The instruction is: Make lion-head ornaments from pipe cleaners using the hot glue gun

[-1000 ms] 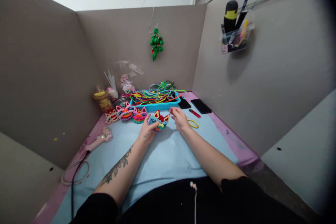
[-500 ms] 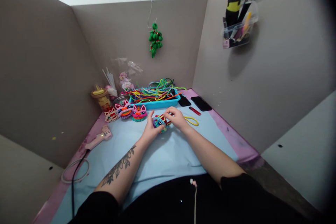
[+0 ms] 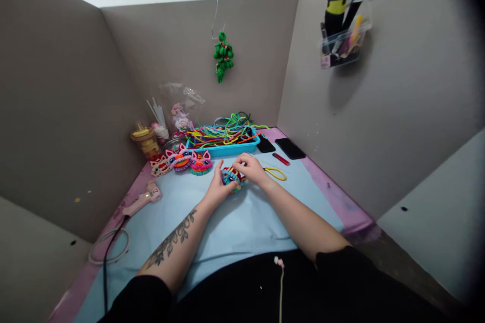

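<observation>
Both left hand (image 3: pixel 215 189) and right hand (image 3: pixel 252 170) grip fuzzy face (image 3: pixel 231 177); blue mat (image 3: pixel 242 222), grey partitions (image 3: pixel 250 60).

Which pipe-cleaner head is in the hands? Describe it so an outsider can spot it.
Find the blue tray of pipe cleaners at the back of the light-blue mat. Just in front of it, the left hand and right hand hold a fuzzy blue-rimmed head with red on top. The three similar heads in a row to its left lie untouched.
</observation>
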A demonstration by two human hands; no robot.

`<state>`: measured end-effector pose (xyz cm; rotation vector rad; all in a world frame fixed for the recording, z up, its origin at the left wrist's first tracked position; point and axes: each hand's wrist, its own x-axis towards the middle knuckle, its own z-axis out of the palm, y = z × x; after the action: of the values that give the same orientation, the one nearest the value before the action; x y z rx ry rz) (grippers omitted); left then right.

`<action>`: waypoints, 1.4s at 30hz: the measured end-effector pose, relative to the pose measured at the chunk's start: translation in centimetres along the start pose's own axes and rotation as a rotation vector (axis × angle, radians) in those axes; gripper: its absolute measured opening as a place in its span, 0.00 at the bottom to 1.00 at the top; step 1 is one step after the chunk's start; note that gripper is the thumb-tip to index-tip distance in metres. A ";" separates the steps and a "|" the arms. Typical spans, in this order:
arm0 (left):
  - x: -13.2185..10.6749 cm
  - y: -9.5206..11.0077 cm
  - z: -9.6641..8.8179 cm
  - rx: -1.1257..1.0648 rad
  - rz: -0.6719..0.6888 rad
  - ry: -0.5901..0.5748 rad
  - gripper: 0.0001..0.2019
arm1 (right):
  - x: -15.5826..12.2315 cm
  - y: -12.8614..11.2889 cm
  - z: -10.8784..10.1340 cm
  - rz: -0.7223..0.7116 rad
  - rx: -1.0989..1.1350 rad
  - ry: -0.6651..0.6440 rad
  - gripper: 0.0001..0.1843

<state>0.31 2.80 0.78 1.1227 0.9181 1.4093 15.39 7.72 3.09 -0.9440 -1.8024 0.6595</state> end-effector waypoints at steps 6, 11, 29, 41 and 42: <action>0.4 -0.6 -0.4 -0.003 0.001 -0.002 0.43 | -0.2 -0.4 -0.2 -0.024 -0.025 0.016 0.08; 0.4 -0.5 -0.3 0.059 0.010 0.021 0.42 | 0.0 -0.3 0.2 -0.111 -0.063 0.009 0.07; 0.7 -0.6 -0.7 0.062 -0.074 -0.100 0.22 | 0.0 0.6 0.0 -0.018 0.023 -0.028 0.07; 1.1 -1.3 -1.1 0.127 -0.046 -0.120 0.24 | -0.2 -0.1 0.0 -0.076 -0.037 -0.033 0.07; 1.2 -1.4 -1.2 0.123 -0.052 -0.119 0.24 | -0.2 -0.2 0.0 -0.079 -0.041 -0.035 0.07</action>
<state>-0.44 4.20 -0.67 1.2521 0.9519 1.2438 15.42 7.45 3.16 -0.8886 -1.8801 0.5952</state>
